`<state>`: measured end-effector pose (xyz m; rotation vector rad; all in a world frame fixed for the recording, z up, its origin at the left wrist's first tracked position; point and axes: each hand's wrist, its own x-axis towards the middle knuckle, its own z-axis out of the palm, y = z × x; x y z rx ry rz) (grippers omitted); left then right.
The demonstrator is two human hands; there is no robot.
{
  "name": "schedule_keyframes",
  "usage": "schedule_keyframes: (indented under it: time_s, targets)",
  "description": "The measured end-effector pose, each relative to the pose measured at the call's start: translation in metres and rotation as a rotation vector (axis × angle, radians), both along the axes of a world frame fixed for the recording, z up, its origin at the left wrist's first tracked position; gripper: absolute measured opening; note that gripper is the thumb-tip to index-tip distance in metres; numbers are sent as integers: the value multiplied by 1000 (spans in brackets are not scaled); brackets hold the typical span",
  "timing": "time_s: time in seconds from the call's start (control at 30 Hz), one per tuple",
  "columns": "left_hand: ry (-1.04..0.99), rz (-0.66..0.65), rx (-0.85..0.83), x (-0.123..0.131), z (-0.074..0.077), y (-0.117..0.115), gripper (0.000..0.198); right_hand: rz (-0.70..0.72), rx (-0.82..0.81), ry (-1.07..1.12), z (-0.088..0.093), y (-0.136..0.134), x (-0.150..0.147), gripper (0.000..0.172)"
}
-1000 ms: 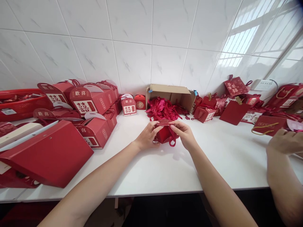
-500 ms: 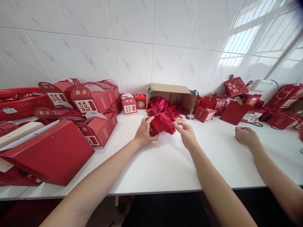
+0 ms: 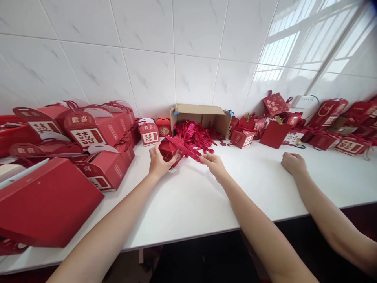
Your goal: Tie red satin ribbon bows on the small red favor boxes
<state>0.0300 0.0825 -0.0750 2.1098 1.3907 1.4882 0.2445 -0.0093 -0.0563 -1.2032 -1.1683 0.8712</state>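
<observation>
While the left grip (image 3: 158, 164) keeps a small red box (image 3: 167, 148) tilted just above or on the worktop (image 3: 188, 200) — I can't tell whether the base touches — the right grip (image 3: 215, 166) minds the near end of a red ribbon (image 3: 191, 152). In the head view, the only one there is, the box lies in front and to the left of a cardboard carton (image 3: 200, 110), just beside the heap of ribbons (image 3: 193, 133) that spills from it. The carton's mouth opens toward the person, presumably so that the ribbons come easily to both hands. The left hold, I'd judge, is there to stop so light a box from following the ribbon. The stacked boxes (image 3: 91, 127) stand off to the left, probably to be out of the elbows' way.

As for pose, the left thumb lies along the near side and the fingers wrap the outer side, spread about as wide as the box and firmly on it. The right thumb and fingertip are nearly together, apparently pinching the ribbon, with the other fingers folded in loosely. Both forearms slant in from the near edge, the hands a little apart. Further right, a co-worker's hand (image 3: 294, 163) rests half-curled on the worktop — whether it holds anything, I can't see.
</observation>
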Motion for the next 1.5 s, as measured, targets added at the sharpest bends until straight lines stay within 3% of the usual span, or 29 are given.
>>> schedule_keyframes:
  time_s: [0.3, 0.53, 0.73, 0.83, 0.9, 0.97, 1.03, 1.07, 1.13, 1.2, 1.3, 1.5]
  targets:
    - [11, 2, -3, 2, 1, 2, 93, -26, -46, -14, 9, -1, -4, 16]
    - [32, 12, -39, 1, 4, 0, 92, -35, -59, 12, 8, 0, -5, 15]
    - [62, -21, -27, 20, 9, -24, 92, -89, 67, 77, 19, -2, -1, 23]
    - [4, 26, 121, 37, 33, -39, 84, -165, 197, 95, 38, -1, 2, 27]
    - [-112, -36, 189, 43, 64, -45, 70, -203, 278, 82, 58, -1, 3, 27]
    - [-141, -276, 86, 42, 104, -49, 54, -240, 359, 33, 83, -1, 0, 24]
    - [55, -568, -158, 36, 143, -55, 44, -265, 440, -61, 110, -1, -8, 19]
    - [144, -604, -208, 32, 160, -58, 42, -255, 471, -100, 122, -1, -13, 17]
    - [229, -553, -177, 24, 182, -65, 33, -180, 507, -130, 140, -3, -26, 14]
    - [186, -451, -73, 19, 191, -71, 19, -97, 510, -107, 148, -4, -39, 12]
    - [100, -369, 35, 14, 189, -74, 17, -77, 509, -101, 145, -4, -54, 8]
    - [41, -344, 15, 10, 190, -73, 9, -6, 517, -112, 135, 1, -60, 13]
